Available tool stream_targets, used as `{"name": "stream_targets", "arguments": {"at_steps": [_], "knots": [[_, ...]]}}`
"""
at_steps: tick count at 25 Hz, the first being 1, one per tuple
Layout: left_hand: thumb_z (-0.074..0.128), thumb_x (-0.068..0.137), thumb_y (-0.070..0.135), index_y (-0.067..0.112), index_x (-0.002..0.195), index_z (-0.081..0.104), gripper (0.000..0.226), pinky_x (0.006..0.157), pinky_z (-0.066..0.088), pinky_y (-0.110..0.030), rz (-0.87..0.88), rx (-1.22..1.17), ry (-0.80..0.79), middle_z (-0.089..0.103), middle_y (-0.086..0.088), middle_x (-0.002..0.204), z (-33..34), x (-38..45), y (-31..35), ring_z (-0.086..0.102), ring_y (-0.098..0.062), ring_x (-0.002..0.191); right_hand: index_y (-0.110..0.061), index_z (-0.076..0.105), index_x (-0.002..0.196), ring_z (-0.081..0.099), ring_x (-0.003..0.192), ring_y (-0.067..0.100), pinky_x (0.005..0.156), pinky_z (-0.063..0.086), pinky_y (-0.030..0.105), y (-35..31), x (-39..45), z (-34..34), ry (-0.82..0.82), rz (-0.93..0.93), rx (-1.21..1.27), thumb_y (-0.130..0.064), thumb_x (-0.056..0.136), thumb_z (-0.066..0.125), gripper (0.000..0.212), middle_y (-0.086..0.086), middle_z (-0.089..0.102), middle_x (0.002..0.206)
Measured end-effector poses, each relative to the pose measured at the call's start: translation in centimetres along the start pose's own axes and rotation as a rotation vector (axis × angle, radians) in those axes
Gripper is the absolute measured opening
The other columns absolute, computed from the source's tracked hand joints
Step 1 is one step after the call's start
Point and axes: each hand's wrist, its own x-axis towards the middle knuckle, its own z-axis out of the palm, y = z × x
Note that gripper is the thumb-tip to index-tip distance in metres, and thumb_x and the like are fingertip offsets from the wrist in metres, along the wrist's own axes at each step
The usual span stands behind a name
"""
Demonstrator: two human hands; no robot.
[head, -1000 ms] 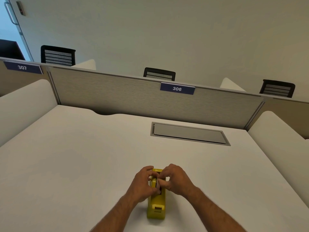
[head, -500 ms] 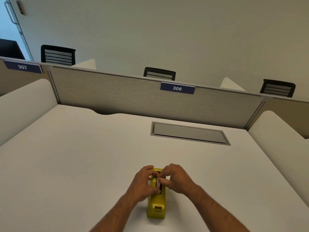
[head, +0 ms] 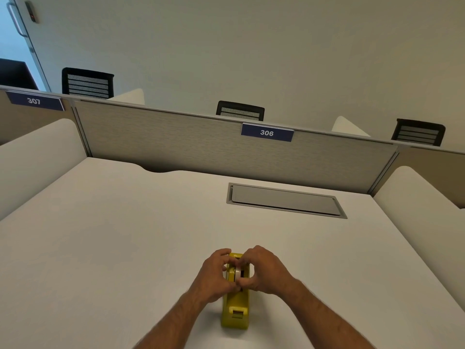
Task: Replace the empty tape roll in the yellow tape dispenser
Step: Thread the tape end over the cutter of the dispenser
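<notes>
A pale, bare table (head: 105, 238) in a partitioned study booth, its grey divider (head: 176, 139) carrying the plate "306" (head: 267, 132), with black chair backs (head: 240, 111) showing above it and a metal cable hatch (head: 285, 200) set flush in the top. Near the front edge sits the yellow tape dispenser (head: 235, 307), cutter end toward you, and your two hands close over its cradle. Since half a second ago your left hand (head: 215, 275) and right hand (head: 264, 270) have drawn slightly apart, opening a gap in which a whitish roll (head: 235, 272) now shows, sitting in the cradle. Your fingers (head: 245, 282) are curled and pressed together around that roll from both sides, thumbs meeting at its near edge. Whether it is the spent core or a fresh roll cannot be told. By the look of it, you are working the roll at its seat, the swap unfinished.
</notes>
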Motion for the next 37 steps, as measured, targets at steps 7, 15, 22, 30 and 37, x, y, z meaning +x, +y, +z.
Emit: {"name": "stream_targets", "arguments": {"at_steps": [7,15,22,30,37], "knots": [[0.088,0.057,0.035,0.037,0.108,0.064,0.057,0.073,0.045,-0.014,0.001,-0.005,0.012,0.041,0.012,0.146,0.17,0.00,-0.11,0.054,-0.011,0.104,-0.026,0.078,0.100,0.056,0.090,0.014,0.076,0.052,0.034,0.13,0.40,-0.29,0.024,-0.016,0.045,-0.039,0.084,0.065,0.024,-0.003,0.075,0.095],[0.089,0.056,0.036,0.039,0.106,0.063,0.057,0.071,0.044,-0.011,0.004,-0.005,0.007,0.041,0.012,0.145,0.13,0.13,-0.20,0.053,-0.010,0.104,-0.026,0.077,0.102,0.057,0.092,0.013,0.078,0.053,0.035,0.25,0.28,-0.19,0.001,-0.023,0.059,-0.040,0.084,0.066,0.024,-0.004,0.075,0.101],[0.087,0.053,0.039,0.047,0.101,0.060,0.056,0.063,0.043,-0.007,0.006,-0.011,-0.004,0.041,0.014,0.143,0.20,0.14,-0.41,0.055,-0.010,0.102,-0.026,0.077,0.099,0.058,0.090,0.011,0.081,0.053,0.035,0.45,0.34,-0.15,0.005,-0.022,0.060,-0.040,0.083,0.070,0.022,-0.006,0.074,0.099],[0.089,0.049,0.043,0.048,0.105,0.059,0.064,0.060,0.044,-0.007,0.018,-0.002,0.003,0.042,0.015,0.143,0.26,0.24,-0.69,0.055,-0.008,0.100,-0.027,0.066,0.108,0.054,0.094,0.012,0.080,0.051,0.028,0.30,-0.08,0.25,0.012,-0.049,-0.001,-0.047,0.074,0.074,0.040,-0.006,0.066,0.105],[0.089,0.055,0.035,0.040,0.106,0.064,0.058,0.066,0.043,-0.009,0.017,-0.014,0.011,0.042,0.012,0.144,0.14,0.05,-0.31,0.054,-0.011,0.102,-0.029,0.075,0.107,0.054,0.094,0.009,0.078,0.049,0.028,0.62,0.11,0.46,0.029,-0.038,0.030,-0.045,0.082,0.068,0.030,-0.007,0.072,0.105]]}}
